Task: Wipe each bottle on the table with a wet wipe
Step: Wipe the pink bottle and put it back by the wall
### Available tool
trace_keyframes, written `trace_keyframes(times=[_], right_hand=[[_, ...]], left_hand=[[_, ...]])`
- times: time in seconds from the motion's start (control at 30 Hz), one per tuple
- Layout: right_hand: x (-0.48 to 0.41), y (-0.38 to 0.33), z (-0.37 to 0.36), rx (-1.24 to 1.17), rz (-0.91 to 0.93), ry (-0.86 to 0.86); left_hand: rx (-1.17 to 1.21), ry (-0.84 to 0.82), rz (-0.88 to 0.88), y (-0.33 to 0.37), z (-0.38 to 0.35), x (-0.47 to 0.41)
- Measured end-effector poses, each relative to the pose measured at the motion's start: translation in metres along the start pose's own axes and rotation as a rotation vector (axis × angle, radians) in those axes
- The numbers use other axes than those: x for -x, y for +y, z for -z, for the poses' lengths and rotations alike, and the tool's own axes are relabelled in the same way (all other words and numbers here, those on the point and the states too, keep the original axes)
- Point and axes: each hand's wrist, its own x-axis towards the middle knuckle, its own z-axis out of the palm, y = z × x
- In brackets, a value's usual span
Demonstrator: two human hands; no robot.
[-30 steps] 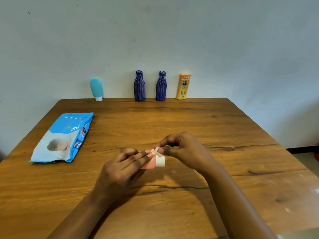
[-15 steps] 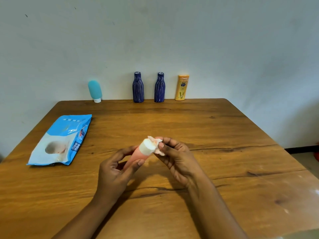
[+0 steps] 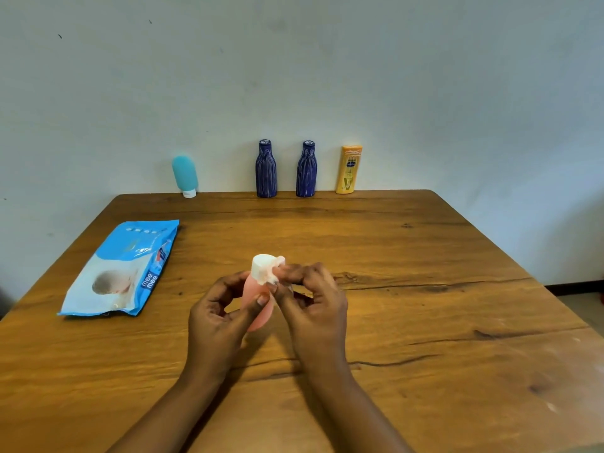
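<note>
Finding: the soft pink squeeze bottle (image 3: 252, 287) has been raised. A second ago it lay nearly level, low over the wooden surface (image 3: 425, 289), with its white cap (image 3: 262, 263) pointing to the person's right. Half a second ago it was tilted. It now stands close to upright with the cap on top, and appears to be held just off the surface, near its middle and in front of the person.

Left hand (image 3: 219, 318): its grip is curled round the body of the pink bottle, thumb on the near side.

Right hand (image 3: 315, 305): its grip pinches a small white wet wipe (image 3: 274, 276) against the bottle's neck, just below the cap. The contact has moved from the cap's end to the neck.

Judgement: wiping of this bottle is under way and has reached the cap and shoulder. How much of the body has been covered cannot be told.

At the far edge by the wall, well apart from the hands, stand a teal squeeze bottle (image 3: 185, 173) on its cap, two dark blue ribbed bottles (image 3: 266, 170) (image 3: 306, 170) and a yellow lotion bottle (image 3: 349, 170). Their places are unchanged, and whether they have been wiped cannot be told. The blue pack of wipes (image 3: 121, 269) lies flat to the left, also unmoved.
</note>
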Motion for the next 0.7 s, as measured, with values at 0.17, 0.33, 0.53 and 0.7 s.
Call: trace_keyframes(times=[0.17,0.33,0.53,0.7], right_hand=[[-0.012,-0.004,0.009,0.288,0.234,-0.070],[-0.046,-0.028,0.021,0.416,0.129,-0.356],[-0.047,-0.044,0.031,0.649,0.270,-0.560],[-0.051,-0.044,0.024,0.616,0.228,-0.526]], left_hand=[[-0.001,-0.047,-0.018,0.001,-0.001,0.000],[-0.038,-0.076,-0.021,0.002,-0.001,0.001],[-0.003,-0.075,-0.019,0.003,0.002,0.001],[0.008,-0.072,-0.020,0.001,0.002,0.002]])
